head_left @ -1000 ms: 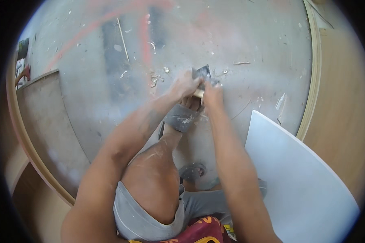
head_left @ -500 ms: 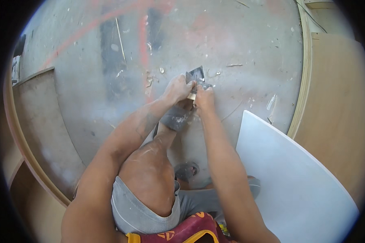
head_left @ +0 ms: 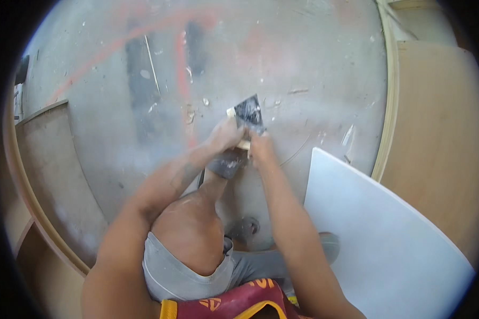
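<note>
Both hands meet over my bent leg, close above the dusty dark shoe (head_left: 226,166). They are closed around a putty knife with a dark, smeared triangular blade (head_left: 249,110) pointing up and away. My left hand (head_left: 226,134) grips from the left, blurred by motion. On the other side, my right hand (head_left: 263,149) has its fingers curled in at the blade's base. A pale, wood-like piece (head_left: 244,144) shows between the hands, and a small pale end (head_left: 231,112) sticks out beside the blade. Whether these belong to the putty knife or to a second tool, I cannot tell.
A large white panel (head_left: 378,228) lies at my right. Beyond it runs a wooden strip (head_left: 389,95) beside a brown board (head_left: 434,122). Curved wooden edging (head_left: 24,175) borders the left. Thin debris, including a pale stick (head_left: 152,64), lies on the grey, red-marked floor (head_left: 314,58).
The hands have come a little nearer to me and slightly left with the putty knife. Its blade has turned and shows more of its face. The small pale end has come into sight.
</note>
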`<action>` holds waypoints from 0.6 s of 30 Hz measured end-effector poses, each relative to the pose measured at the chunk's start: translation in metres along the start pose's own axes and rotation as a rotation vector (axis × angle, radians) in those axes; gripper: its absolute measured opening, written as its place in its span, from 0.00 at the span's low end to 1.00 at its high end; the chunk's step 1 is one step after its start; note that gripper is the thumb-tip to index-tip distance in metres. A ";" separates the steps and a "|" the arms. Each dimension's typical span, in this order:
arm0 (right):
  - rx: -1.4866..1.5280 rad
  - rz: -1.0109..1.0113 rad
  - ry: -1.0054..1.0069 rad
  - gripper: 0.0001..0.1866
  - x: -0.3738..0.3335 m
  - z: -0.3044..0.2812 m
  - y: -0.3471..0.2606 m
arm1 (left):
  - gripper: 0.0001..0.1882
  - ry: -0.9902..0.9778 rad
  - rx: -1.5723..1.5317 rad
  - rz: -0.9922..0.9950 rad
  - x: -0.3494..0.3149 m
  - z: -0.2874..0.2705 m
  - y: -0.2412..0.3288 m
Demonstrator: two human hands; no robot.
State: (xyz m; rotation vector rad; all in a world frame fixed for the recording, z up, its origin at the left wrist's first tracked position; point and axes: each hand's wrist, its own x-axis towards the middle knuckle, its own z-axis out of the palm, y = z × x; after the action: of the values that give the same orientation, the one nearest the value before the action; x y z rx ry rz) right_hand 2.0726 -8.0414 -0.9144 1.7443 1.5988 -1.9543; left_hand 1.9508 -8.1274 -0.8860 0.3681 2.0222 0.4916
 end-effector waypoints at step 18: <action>-0.403 0.052 -0.180 0.33 -0.002 0.026 -0.093 | 0.30 0.062 -0.192 -0.114 0.009 -0.036 -0.007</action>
State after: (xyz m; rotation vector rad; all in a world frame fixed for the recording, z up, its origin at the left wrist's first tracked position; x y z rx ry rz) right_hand 1.9962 -8.0186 -0.8597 1.3981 1.7142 -1.5733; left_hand 1.9142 -8.1361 -0.8808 0.1212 2.0218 0.6267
